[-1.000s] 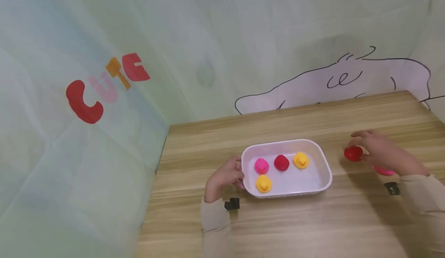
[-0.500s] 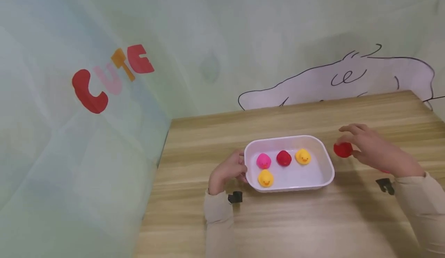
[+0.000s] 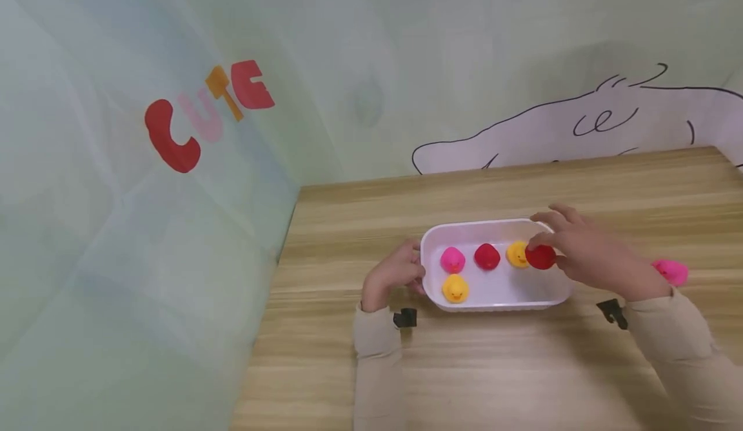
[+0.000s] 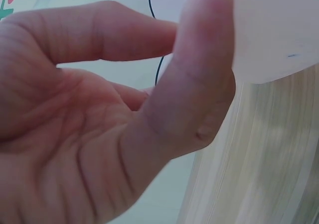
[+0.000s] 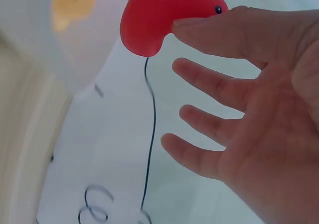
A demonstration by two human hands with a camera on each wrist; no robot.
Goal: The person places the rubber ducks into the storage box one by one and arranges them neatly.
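My left hand point(image 3: 396, 270) grips the left end of a white plastic tray point(image 3: 511, 292). In the left wrist view the thumb point(image 4: 187, 79) lies against the tray's pale wall point(image 4: 271, 30). Over the tray's right end, my right hand point(image 3: 598, 257) pinches a red rubber duck point(image 3: 541, 257); its rounded body and eye show in the right wrist view, the duck point(image 5: 159, 20) being between thumb and a hidden finger. Inside the tray sit a pink duck point(image 3: 453, 260), a red duck point(image 3: 487, 257), a yellow duck point(image 3: 455, 288) and another yellow duck point(image 3: 516, 254), partly covered by the held one.
A pink duck point(image 3: 673, 272) lies on the wooden table point(image 3: 464, 366) right of the tray, partly behind my right wrist. A printed cloth backdrop point(image 3: 360, 63) rises along the table's back and left edges. A black wrist mount point(image 3: 613, 313) hangs at the right sleeve.
My right hand has carried the red duck leftward from beside the tray to above its right end. The left hand stays on the tray. The head view has shifted slightly.
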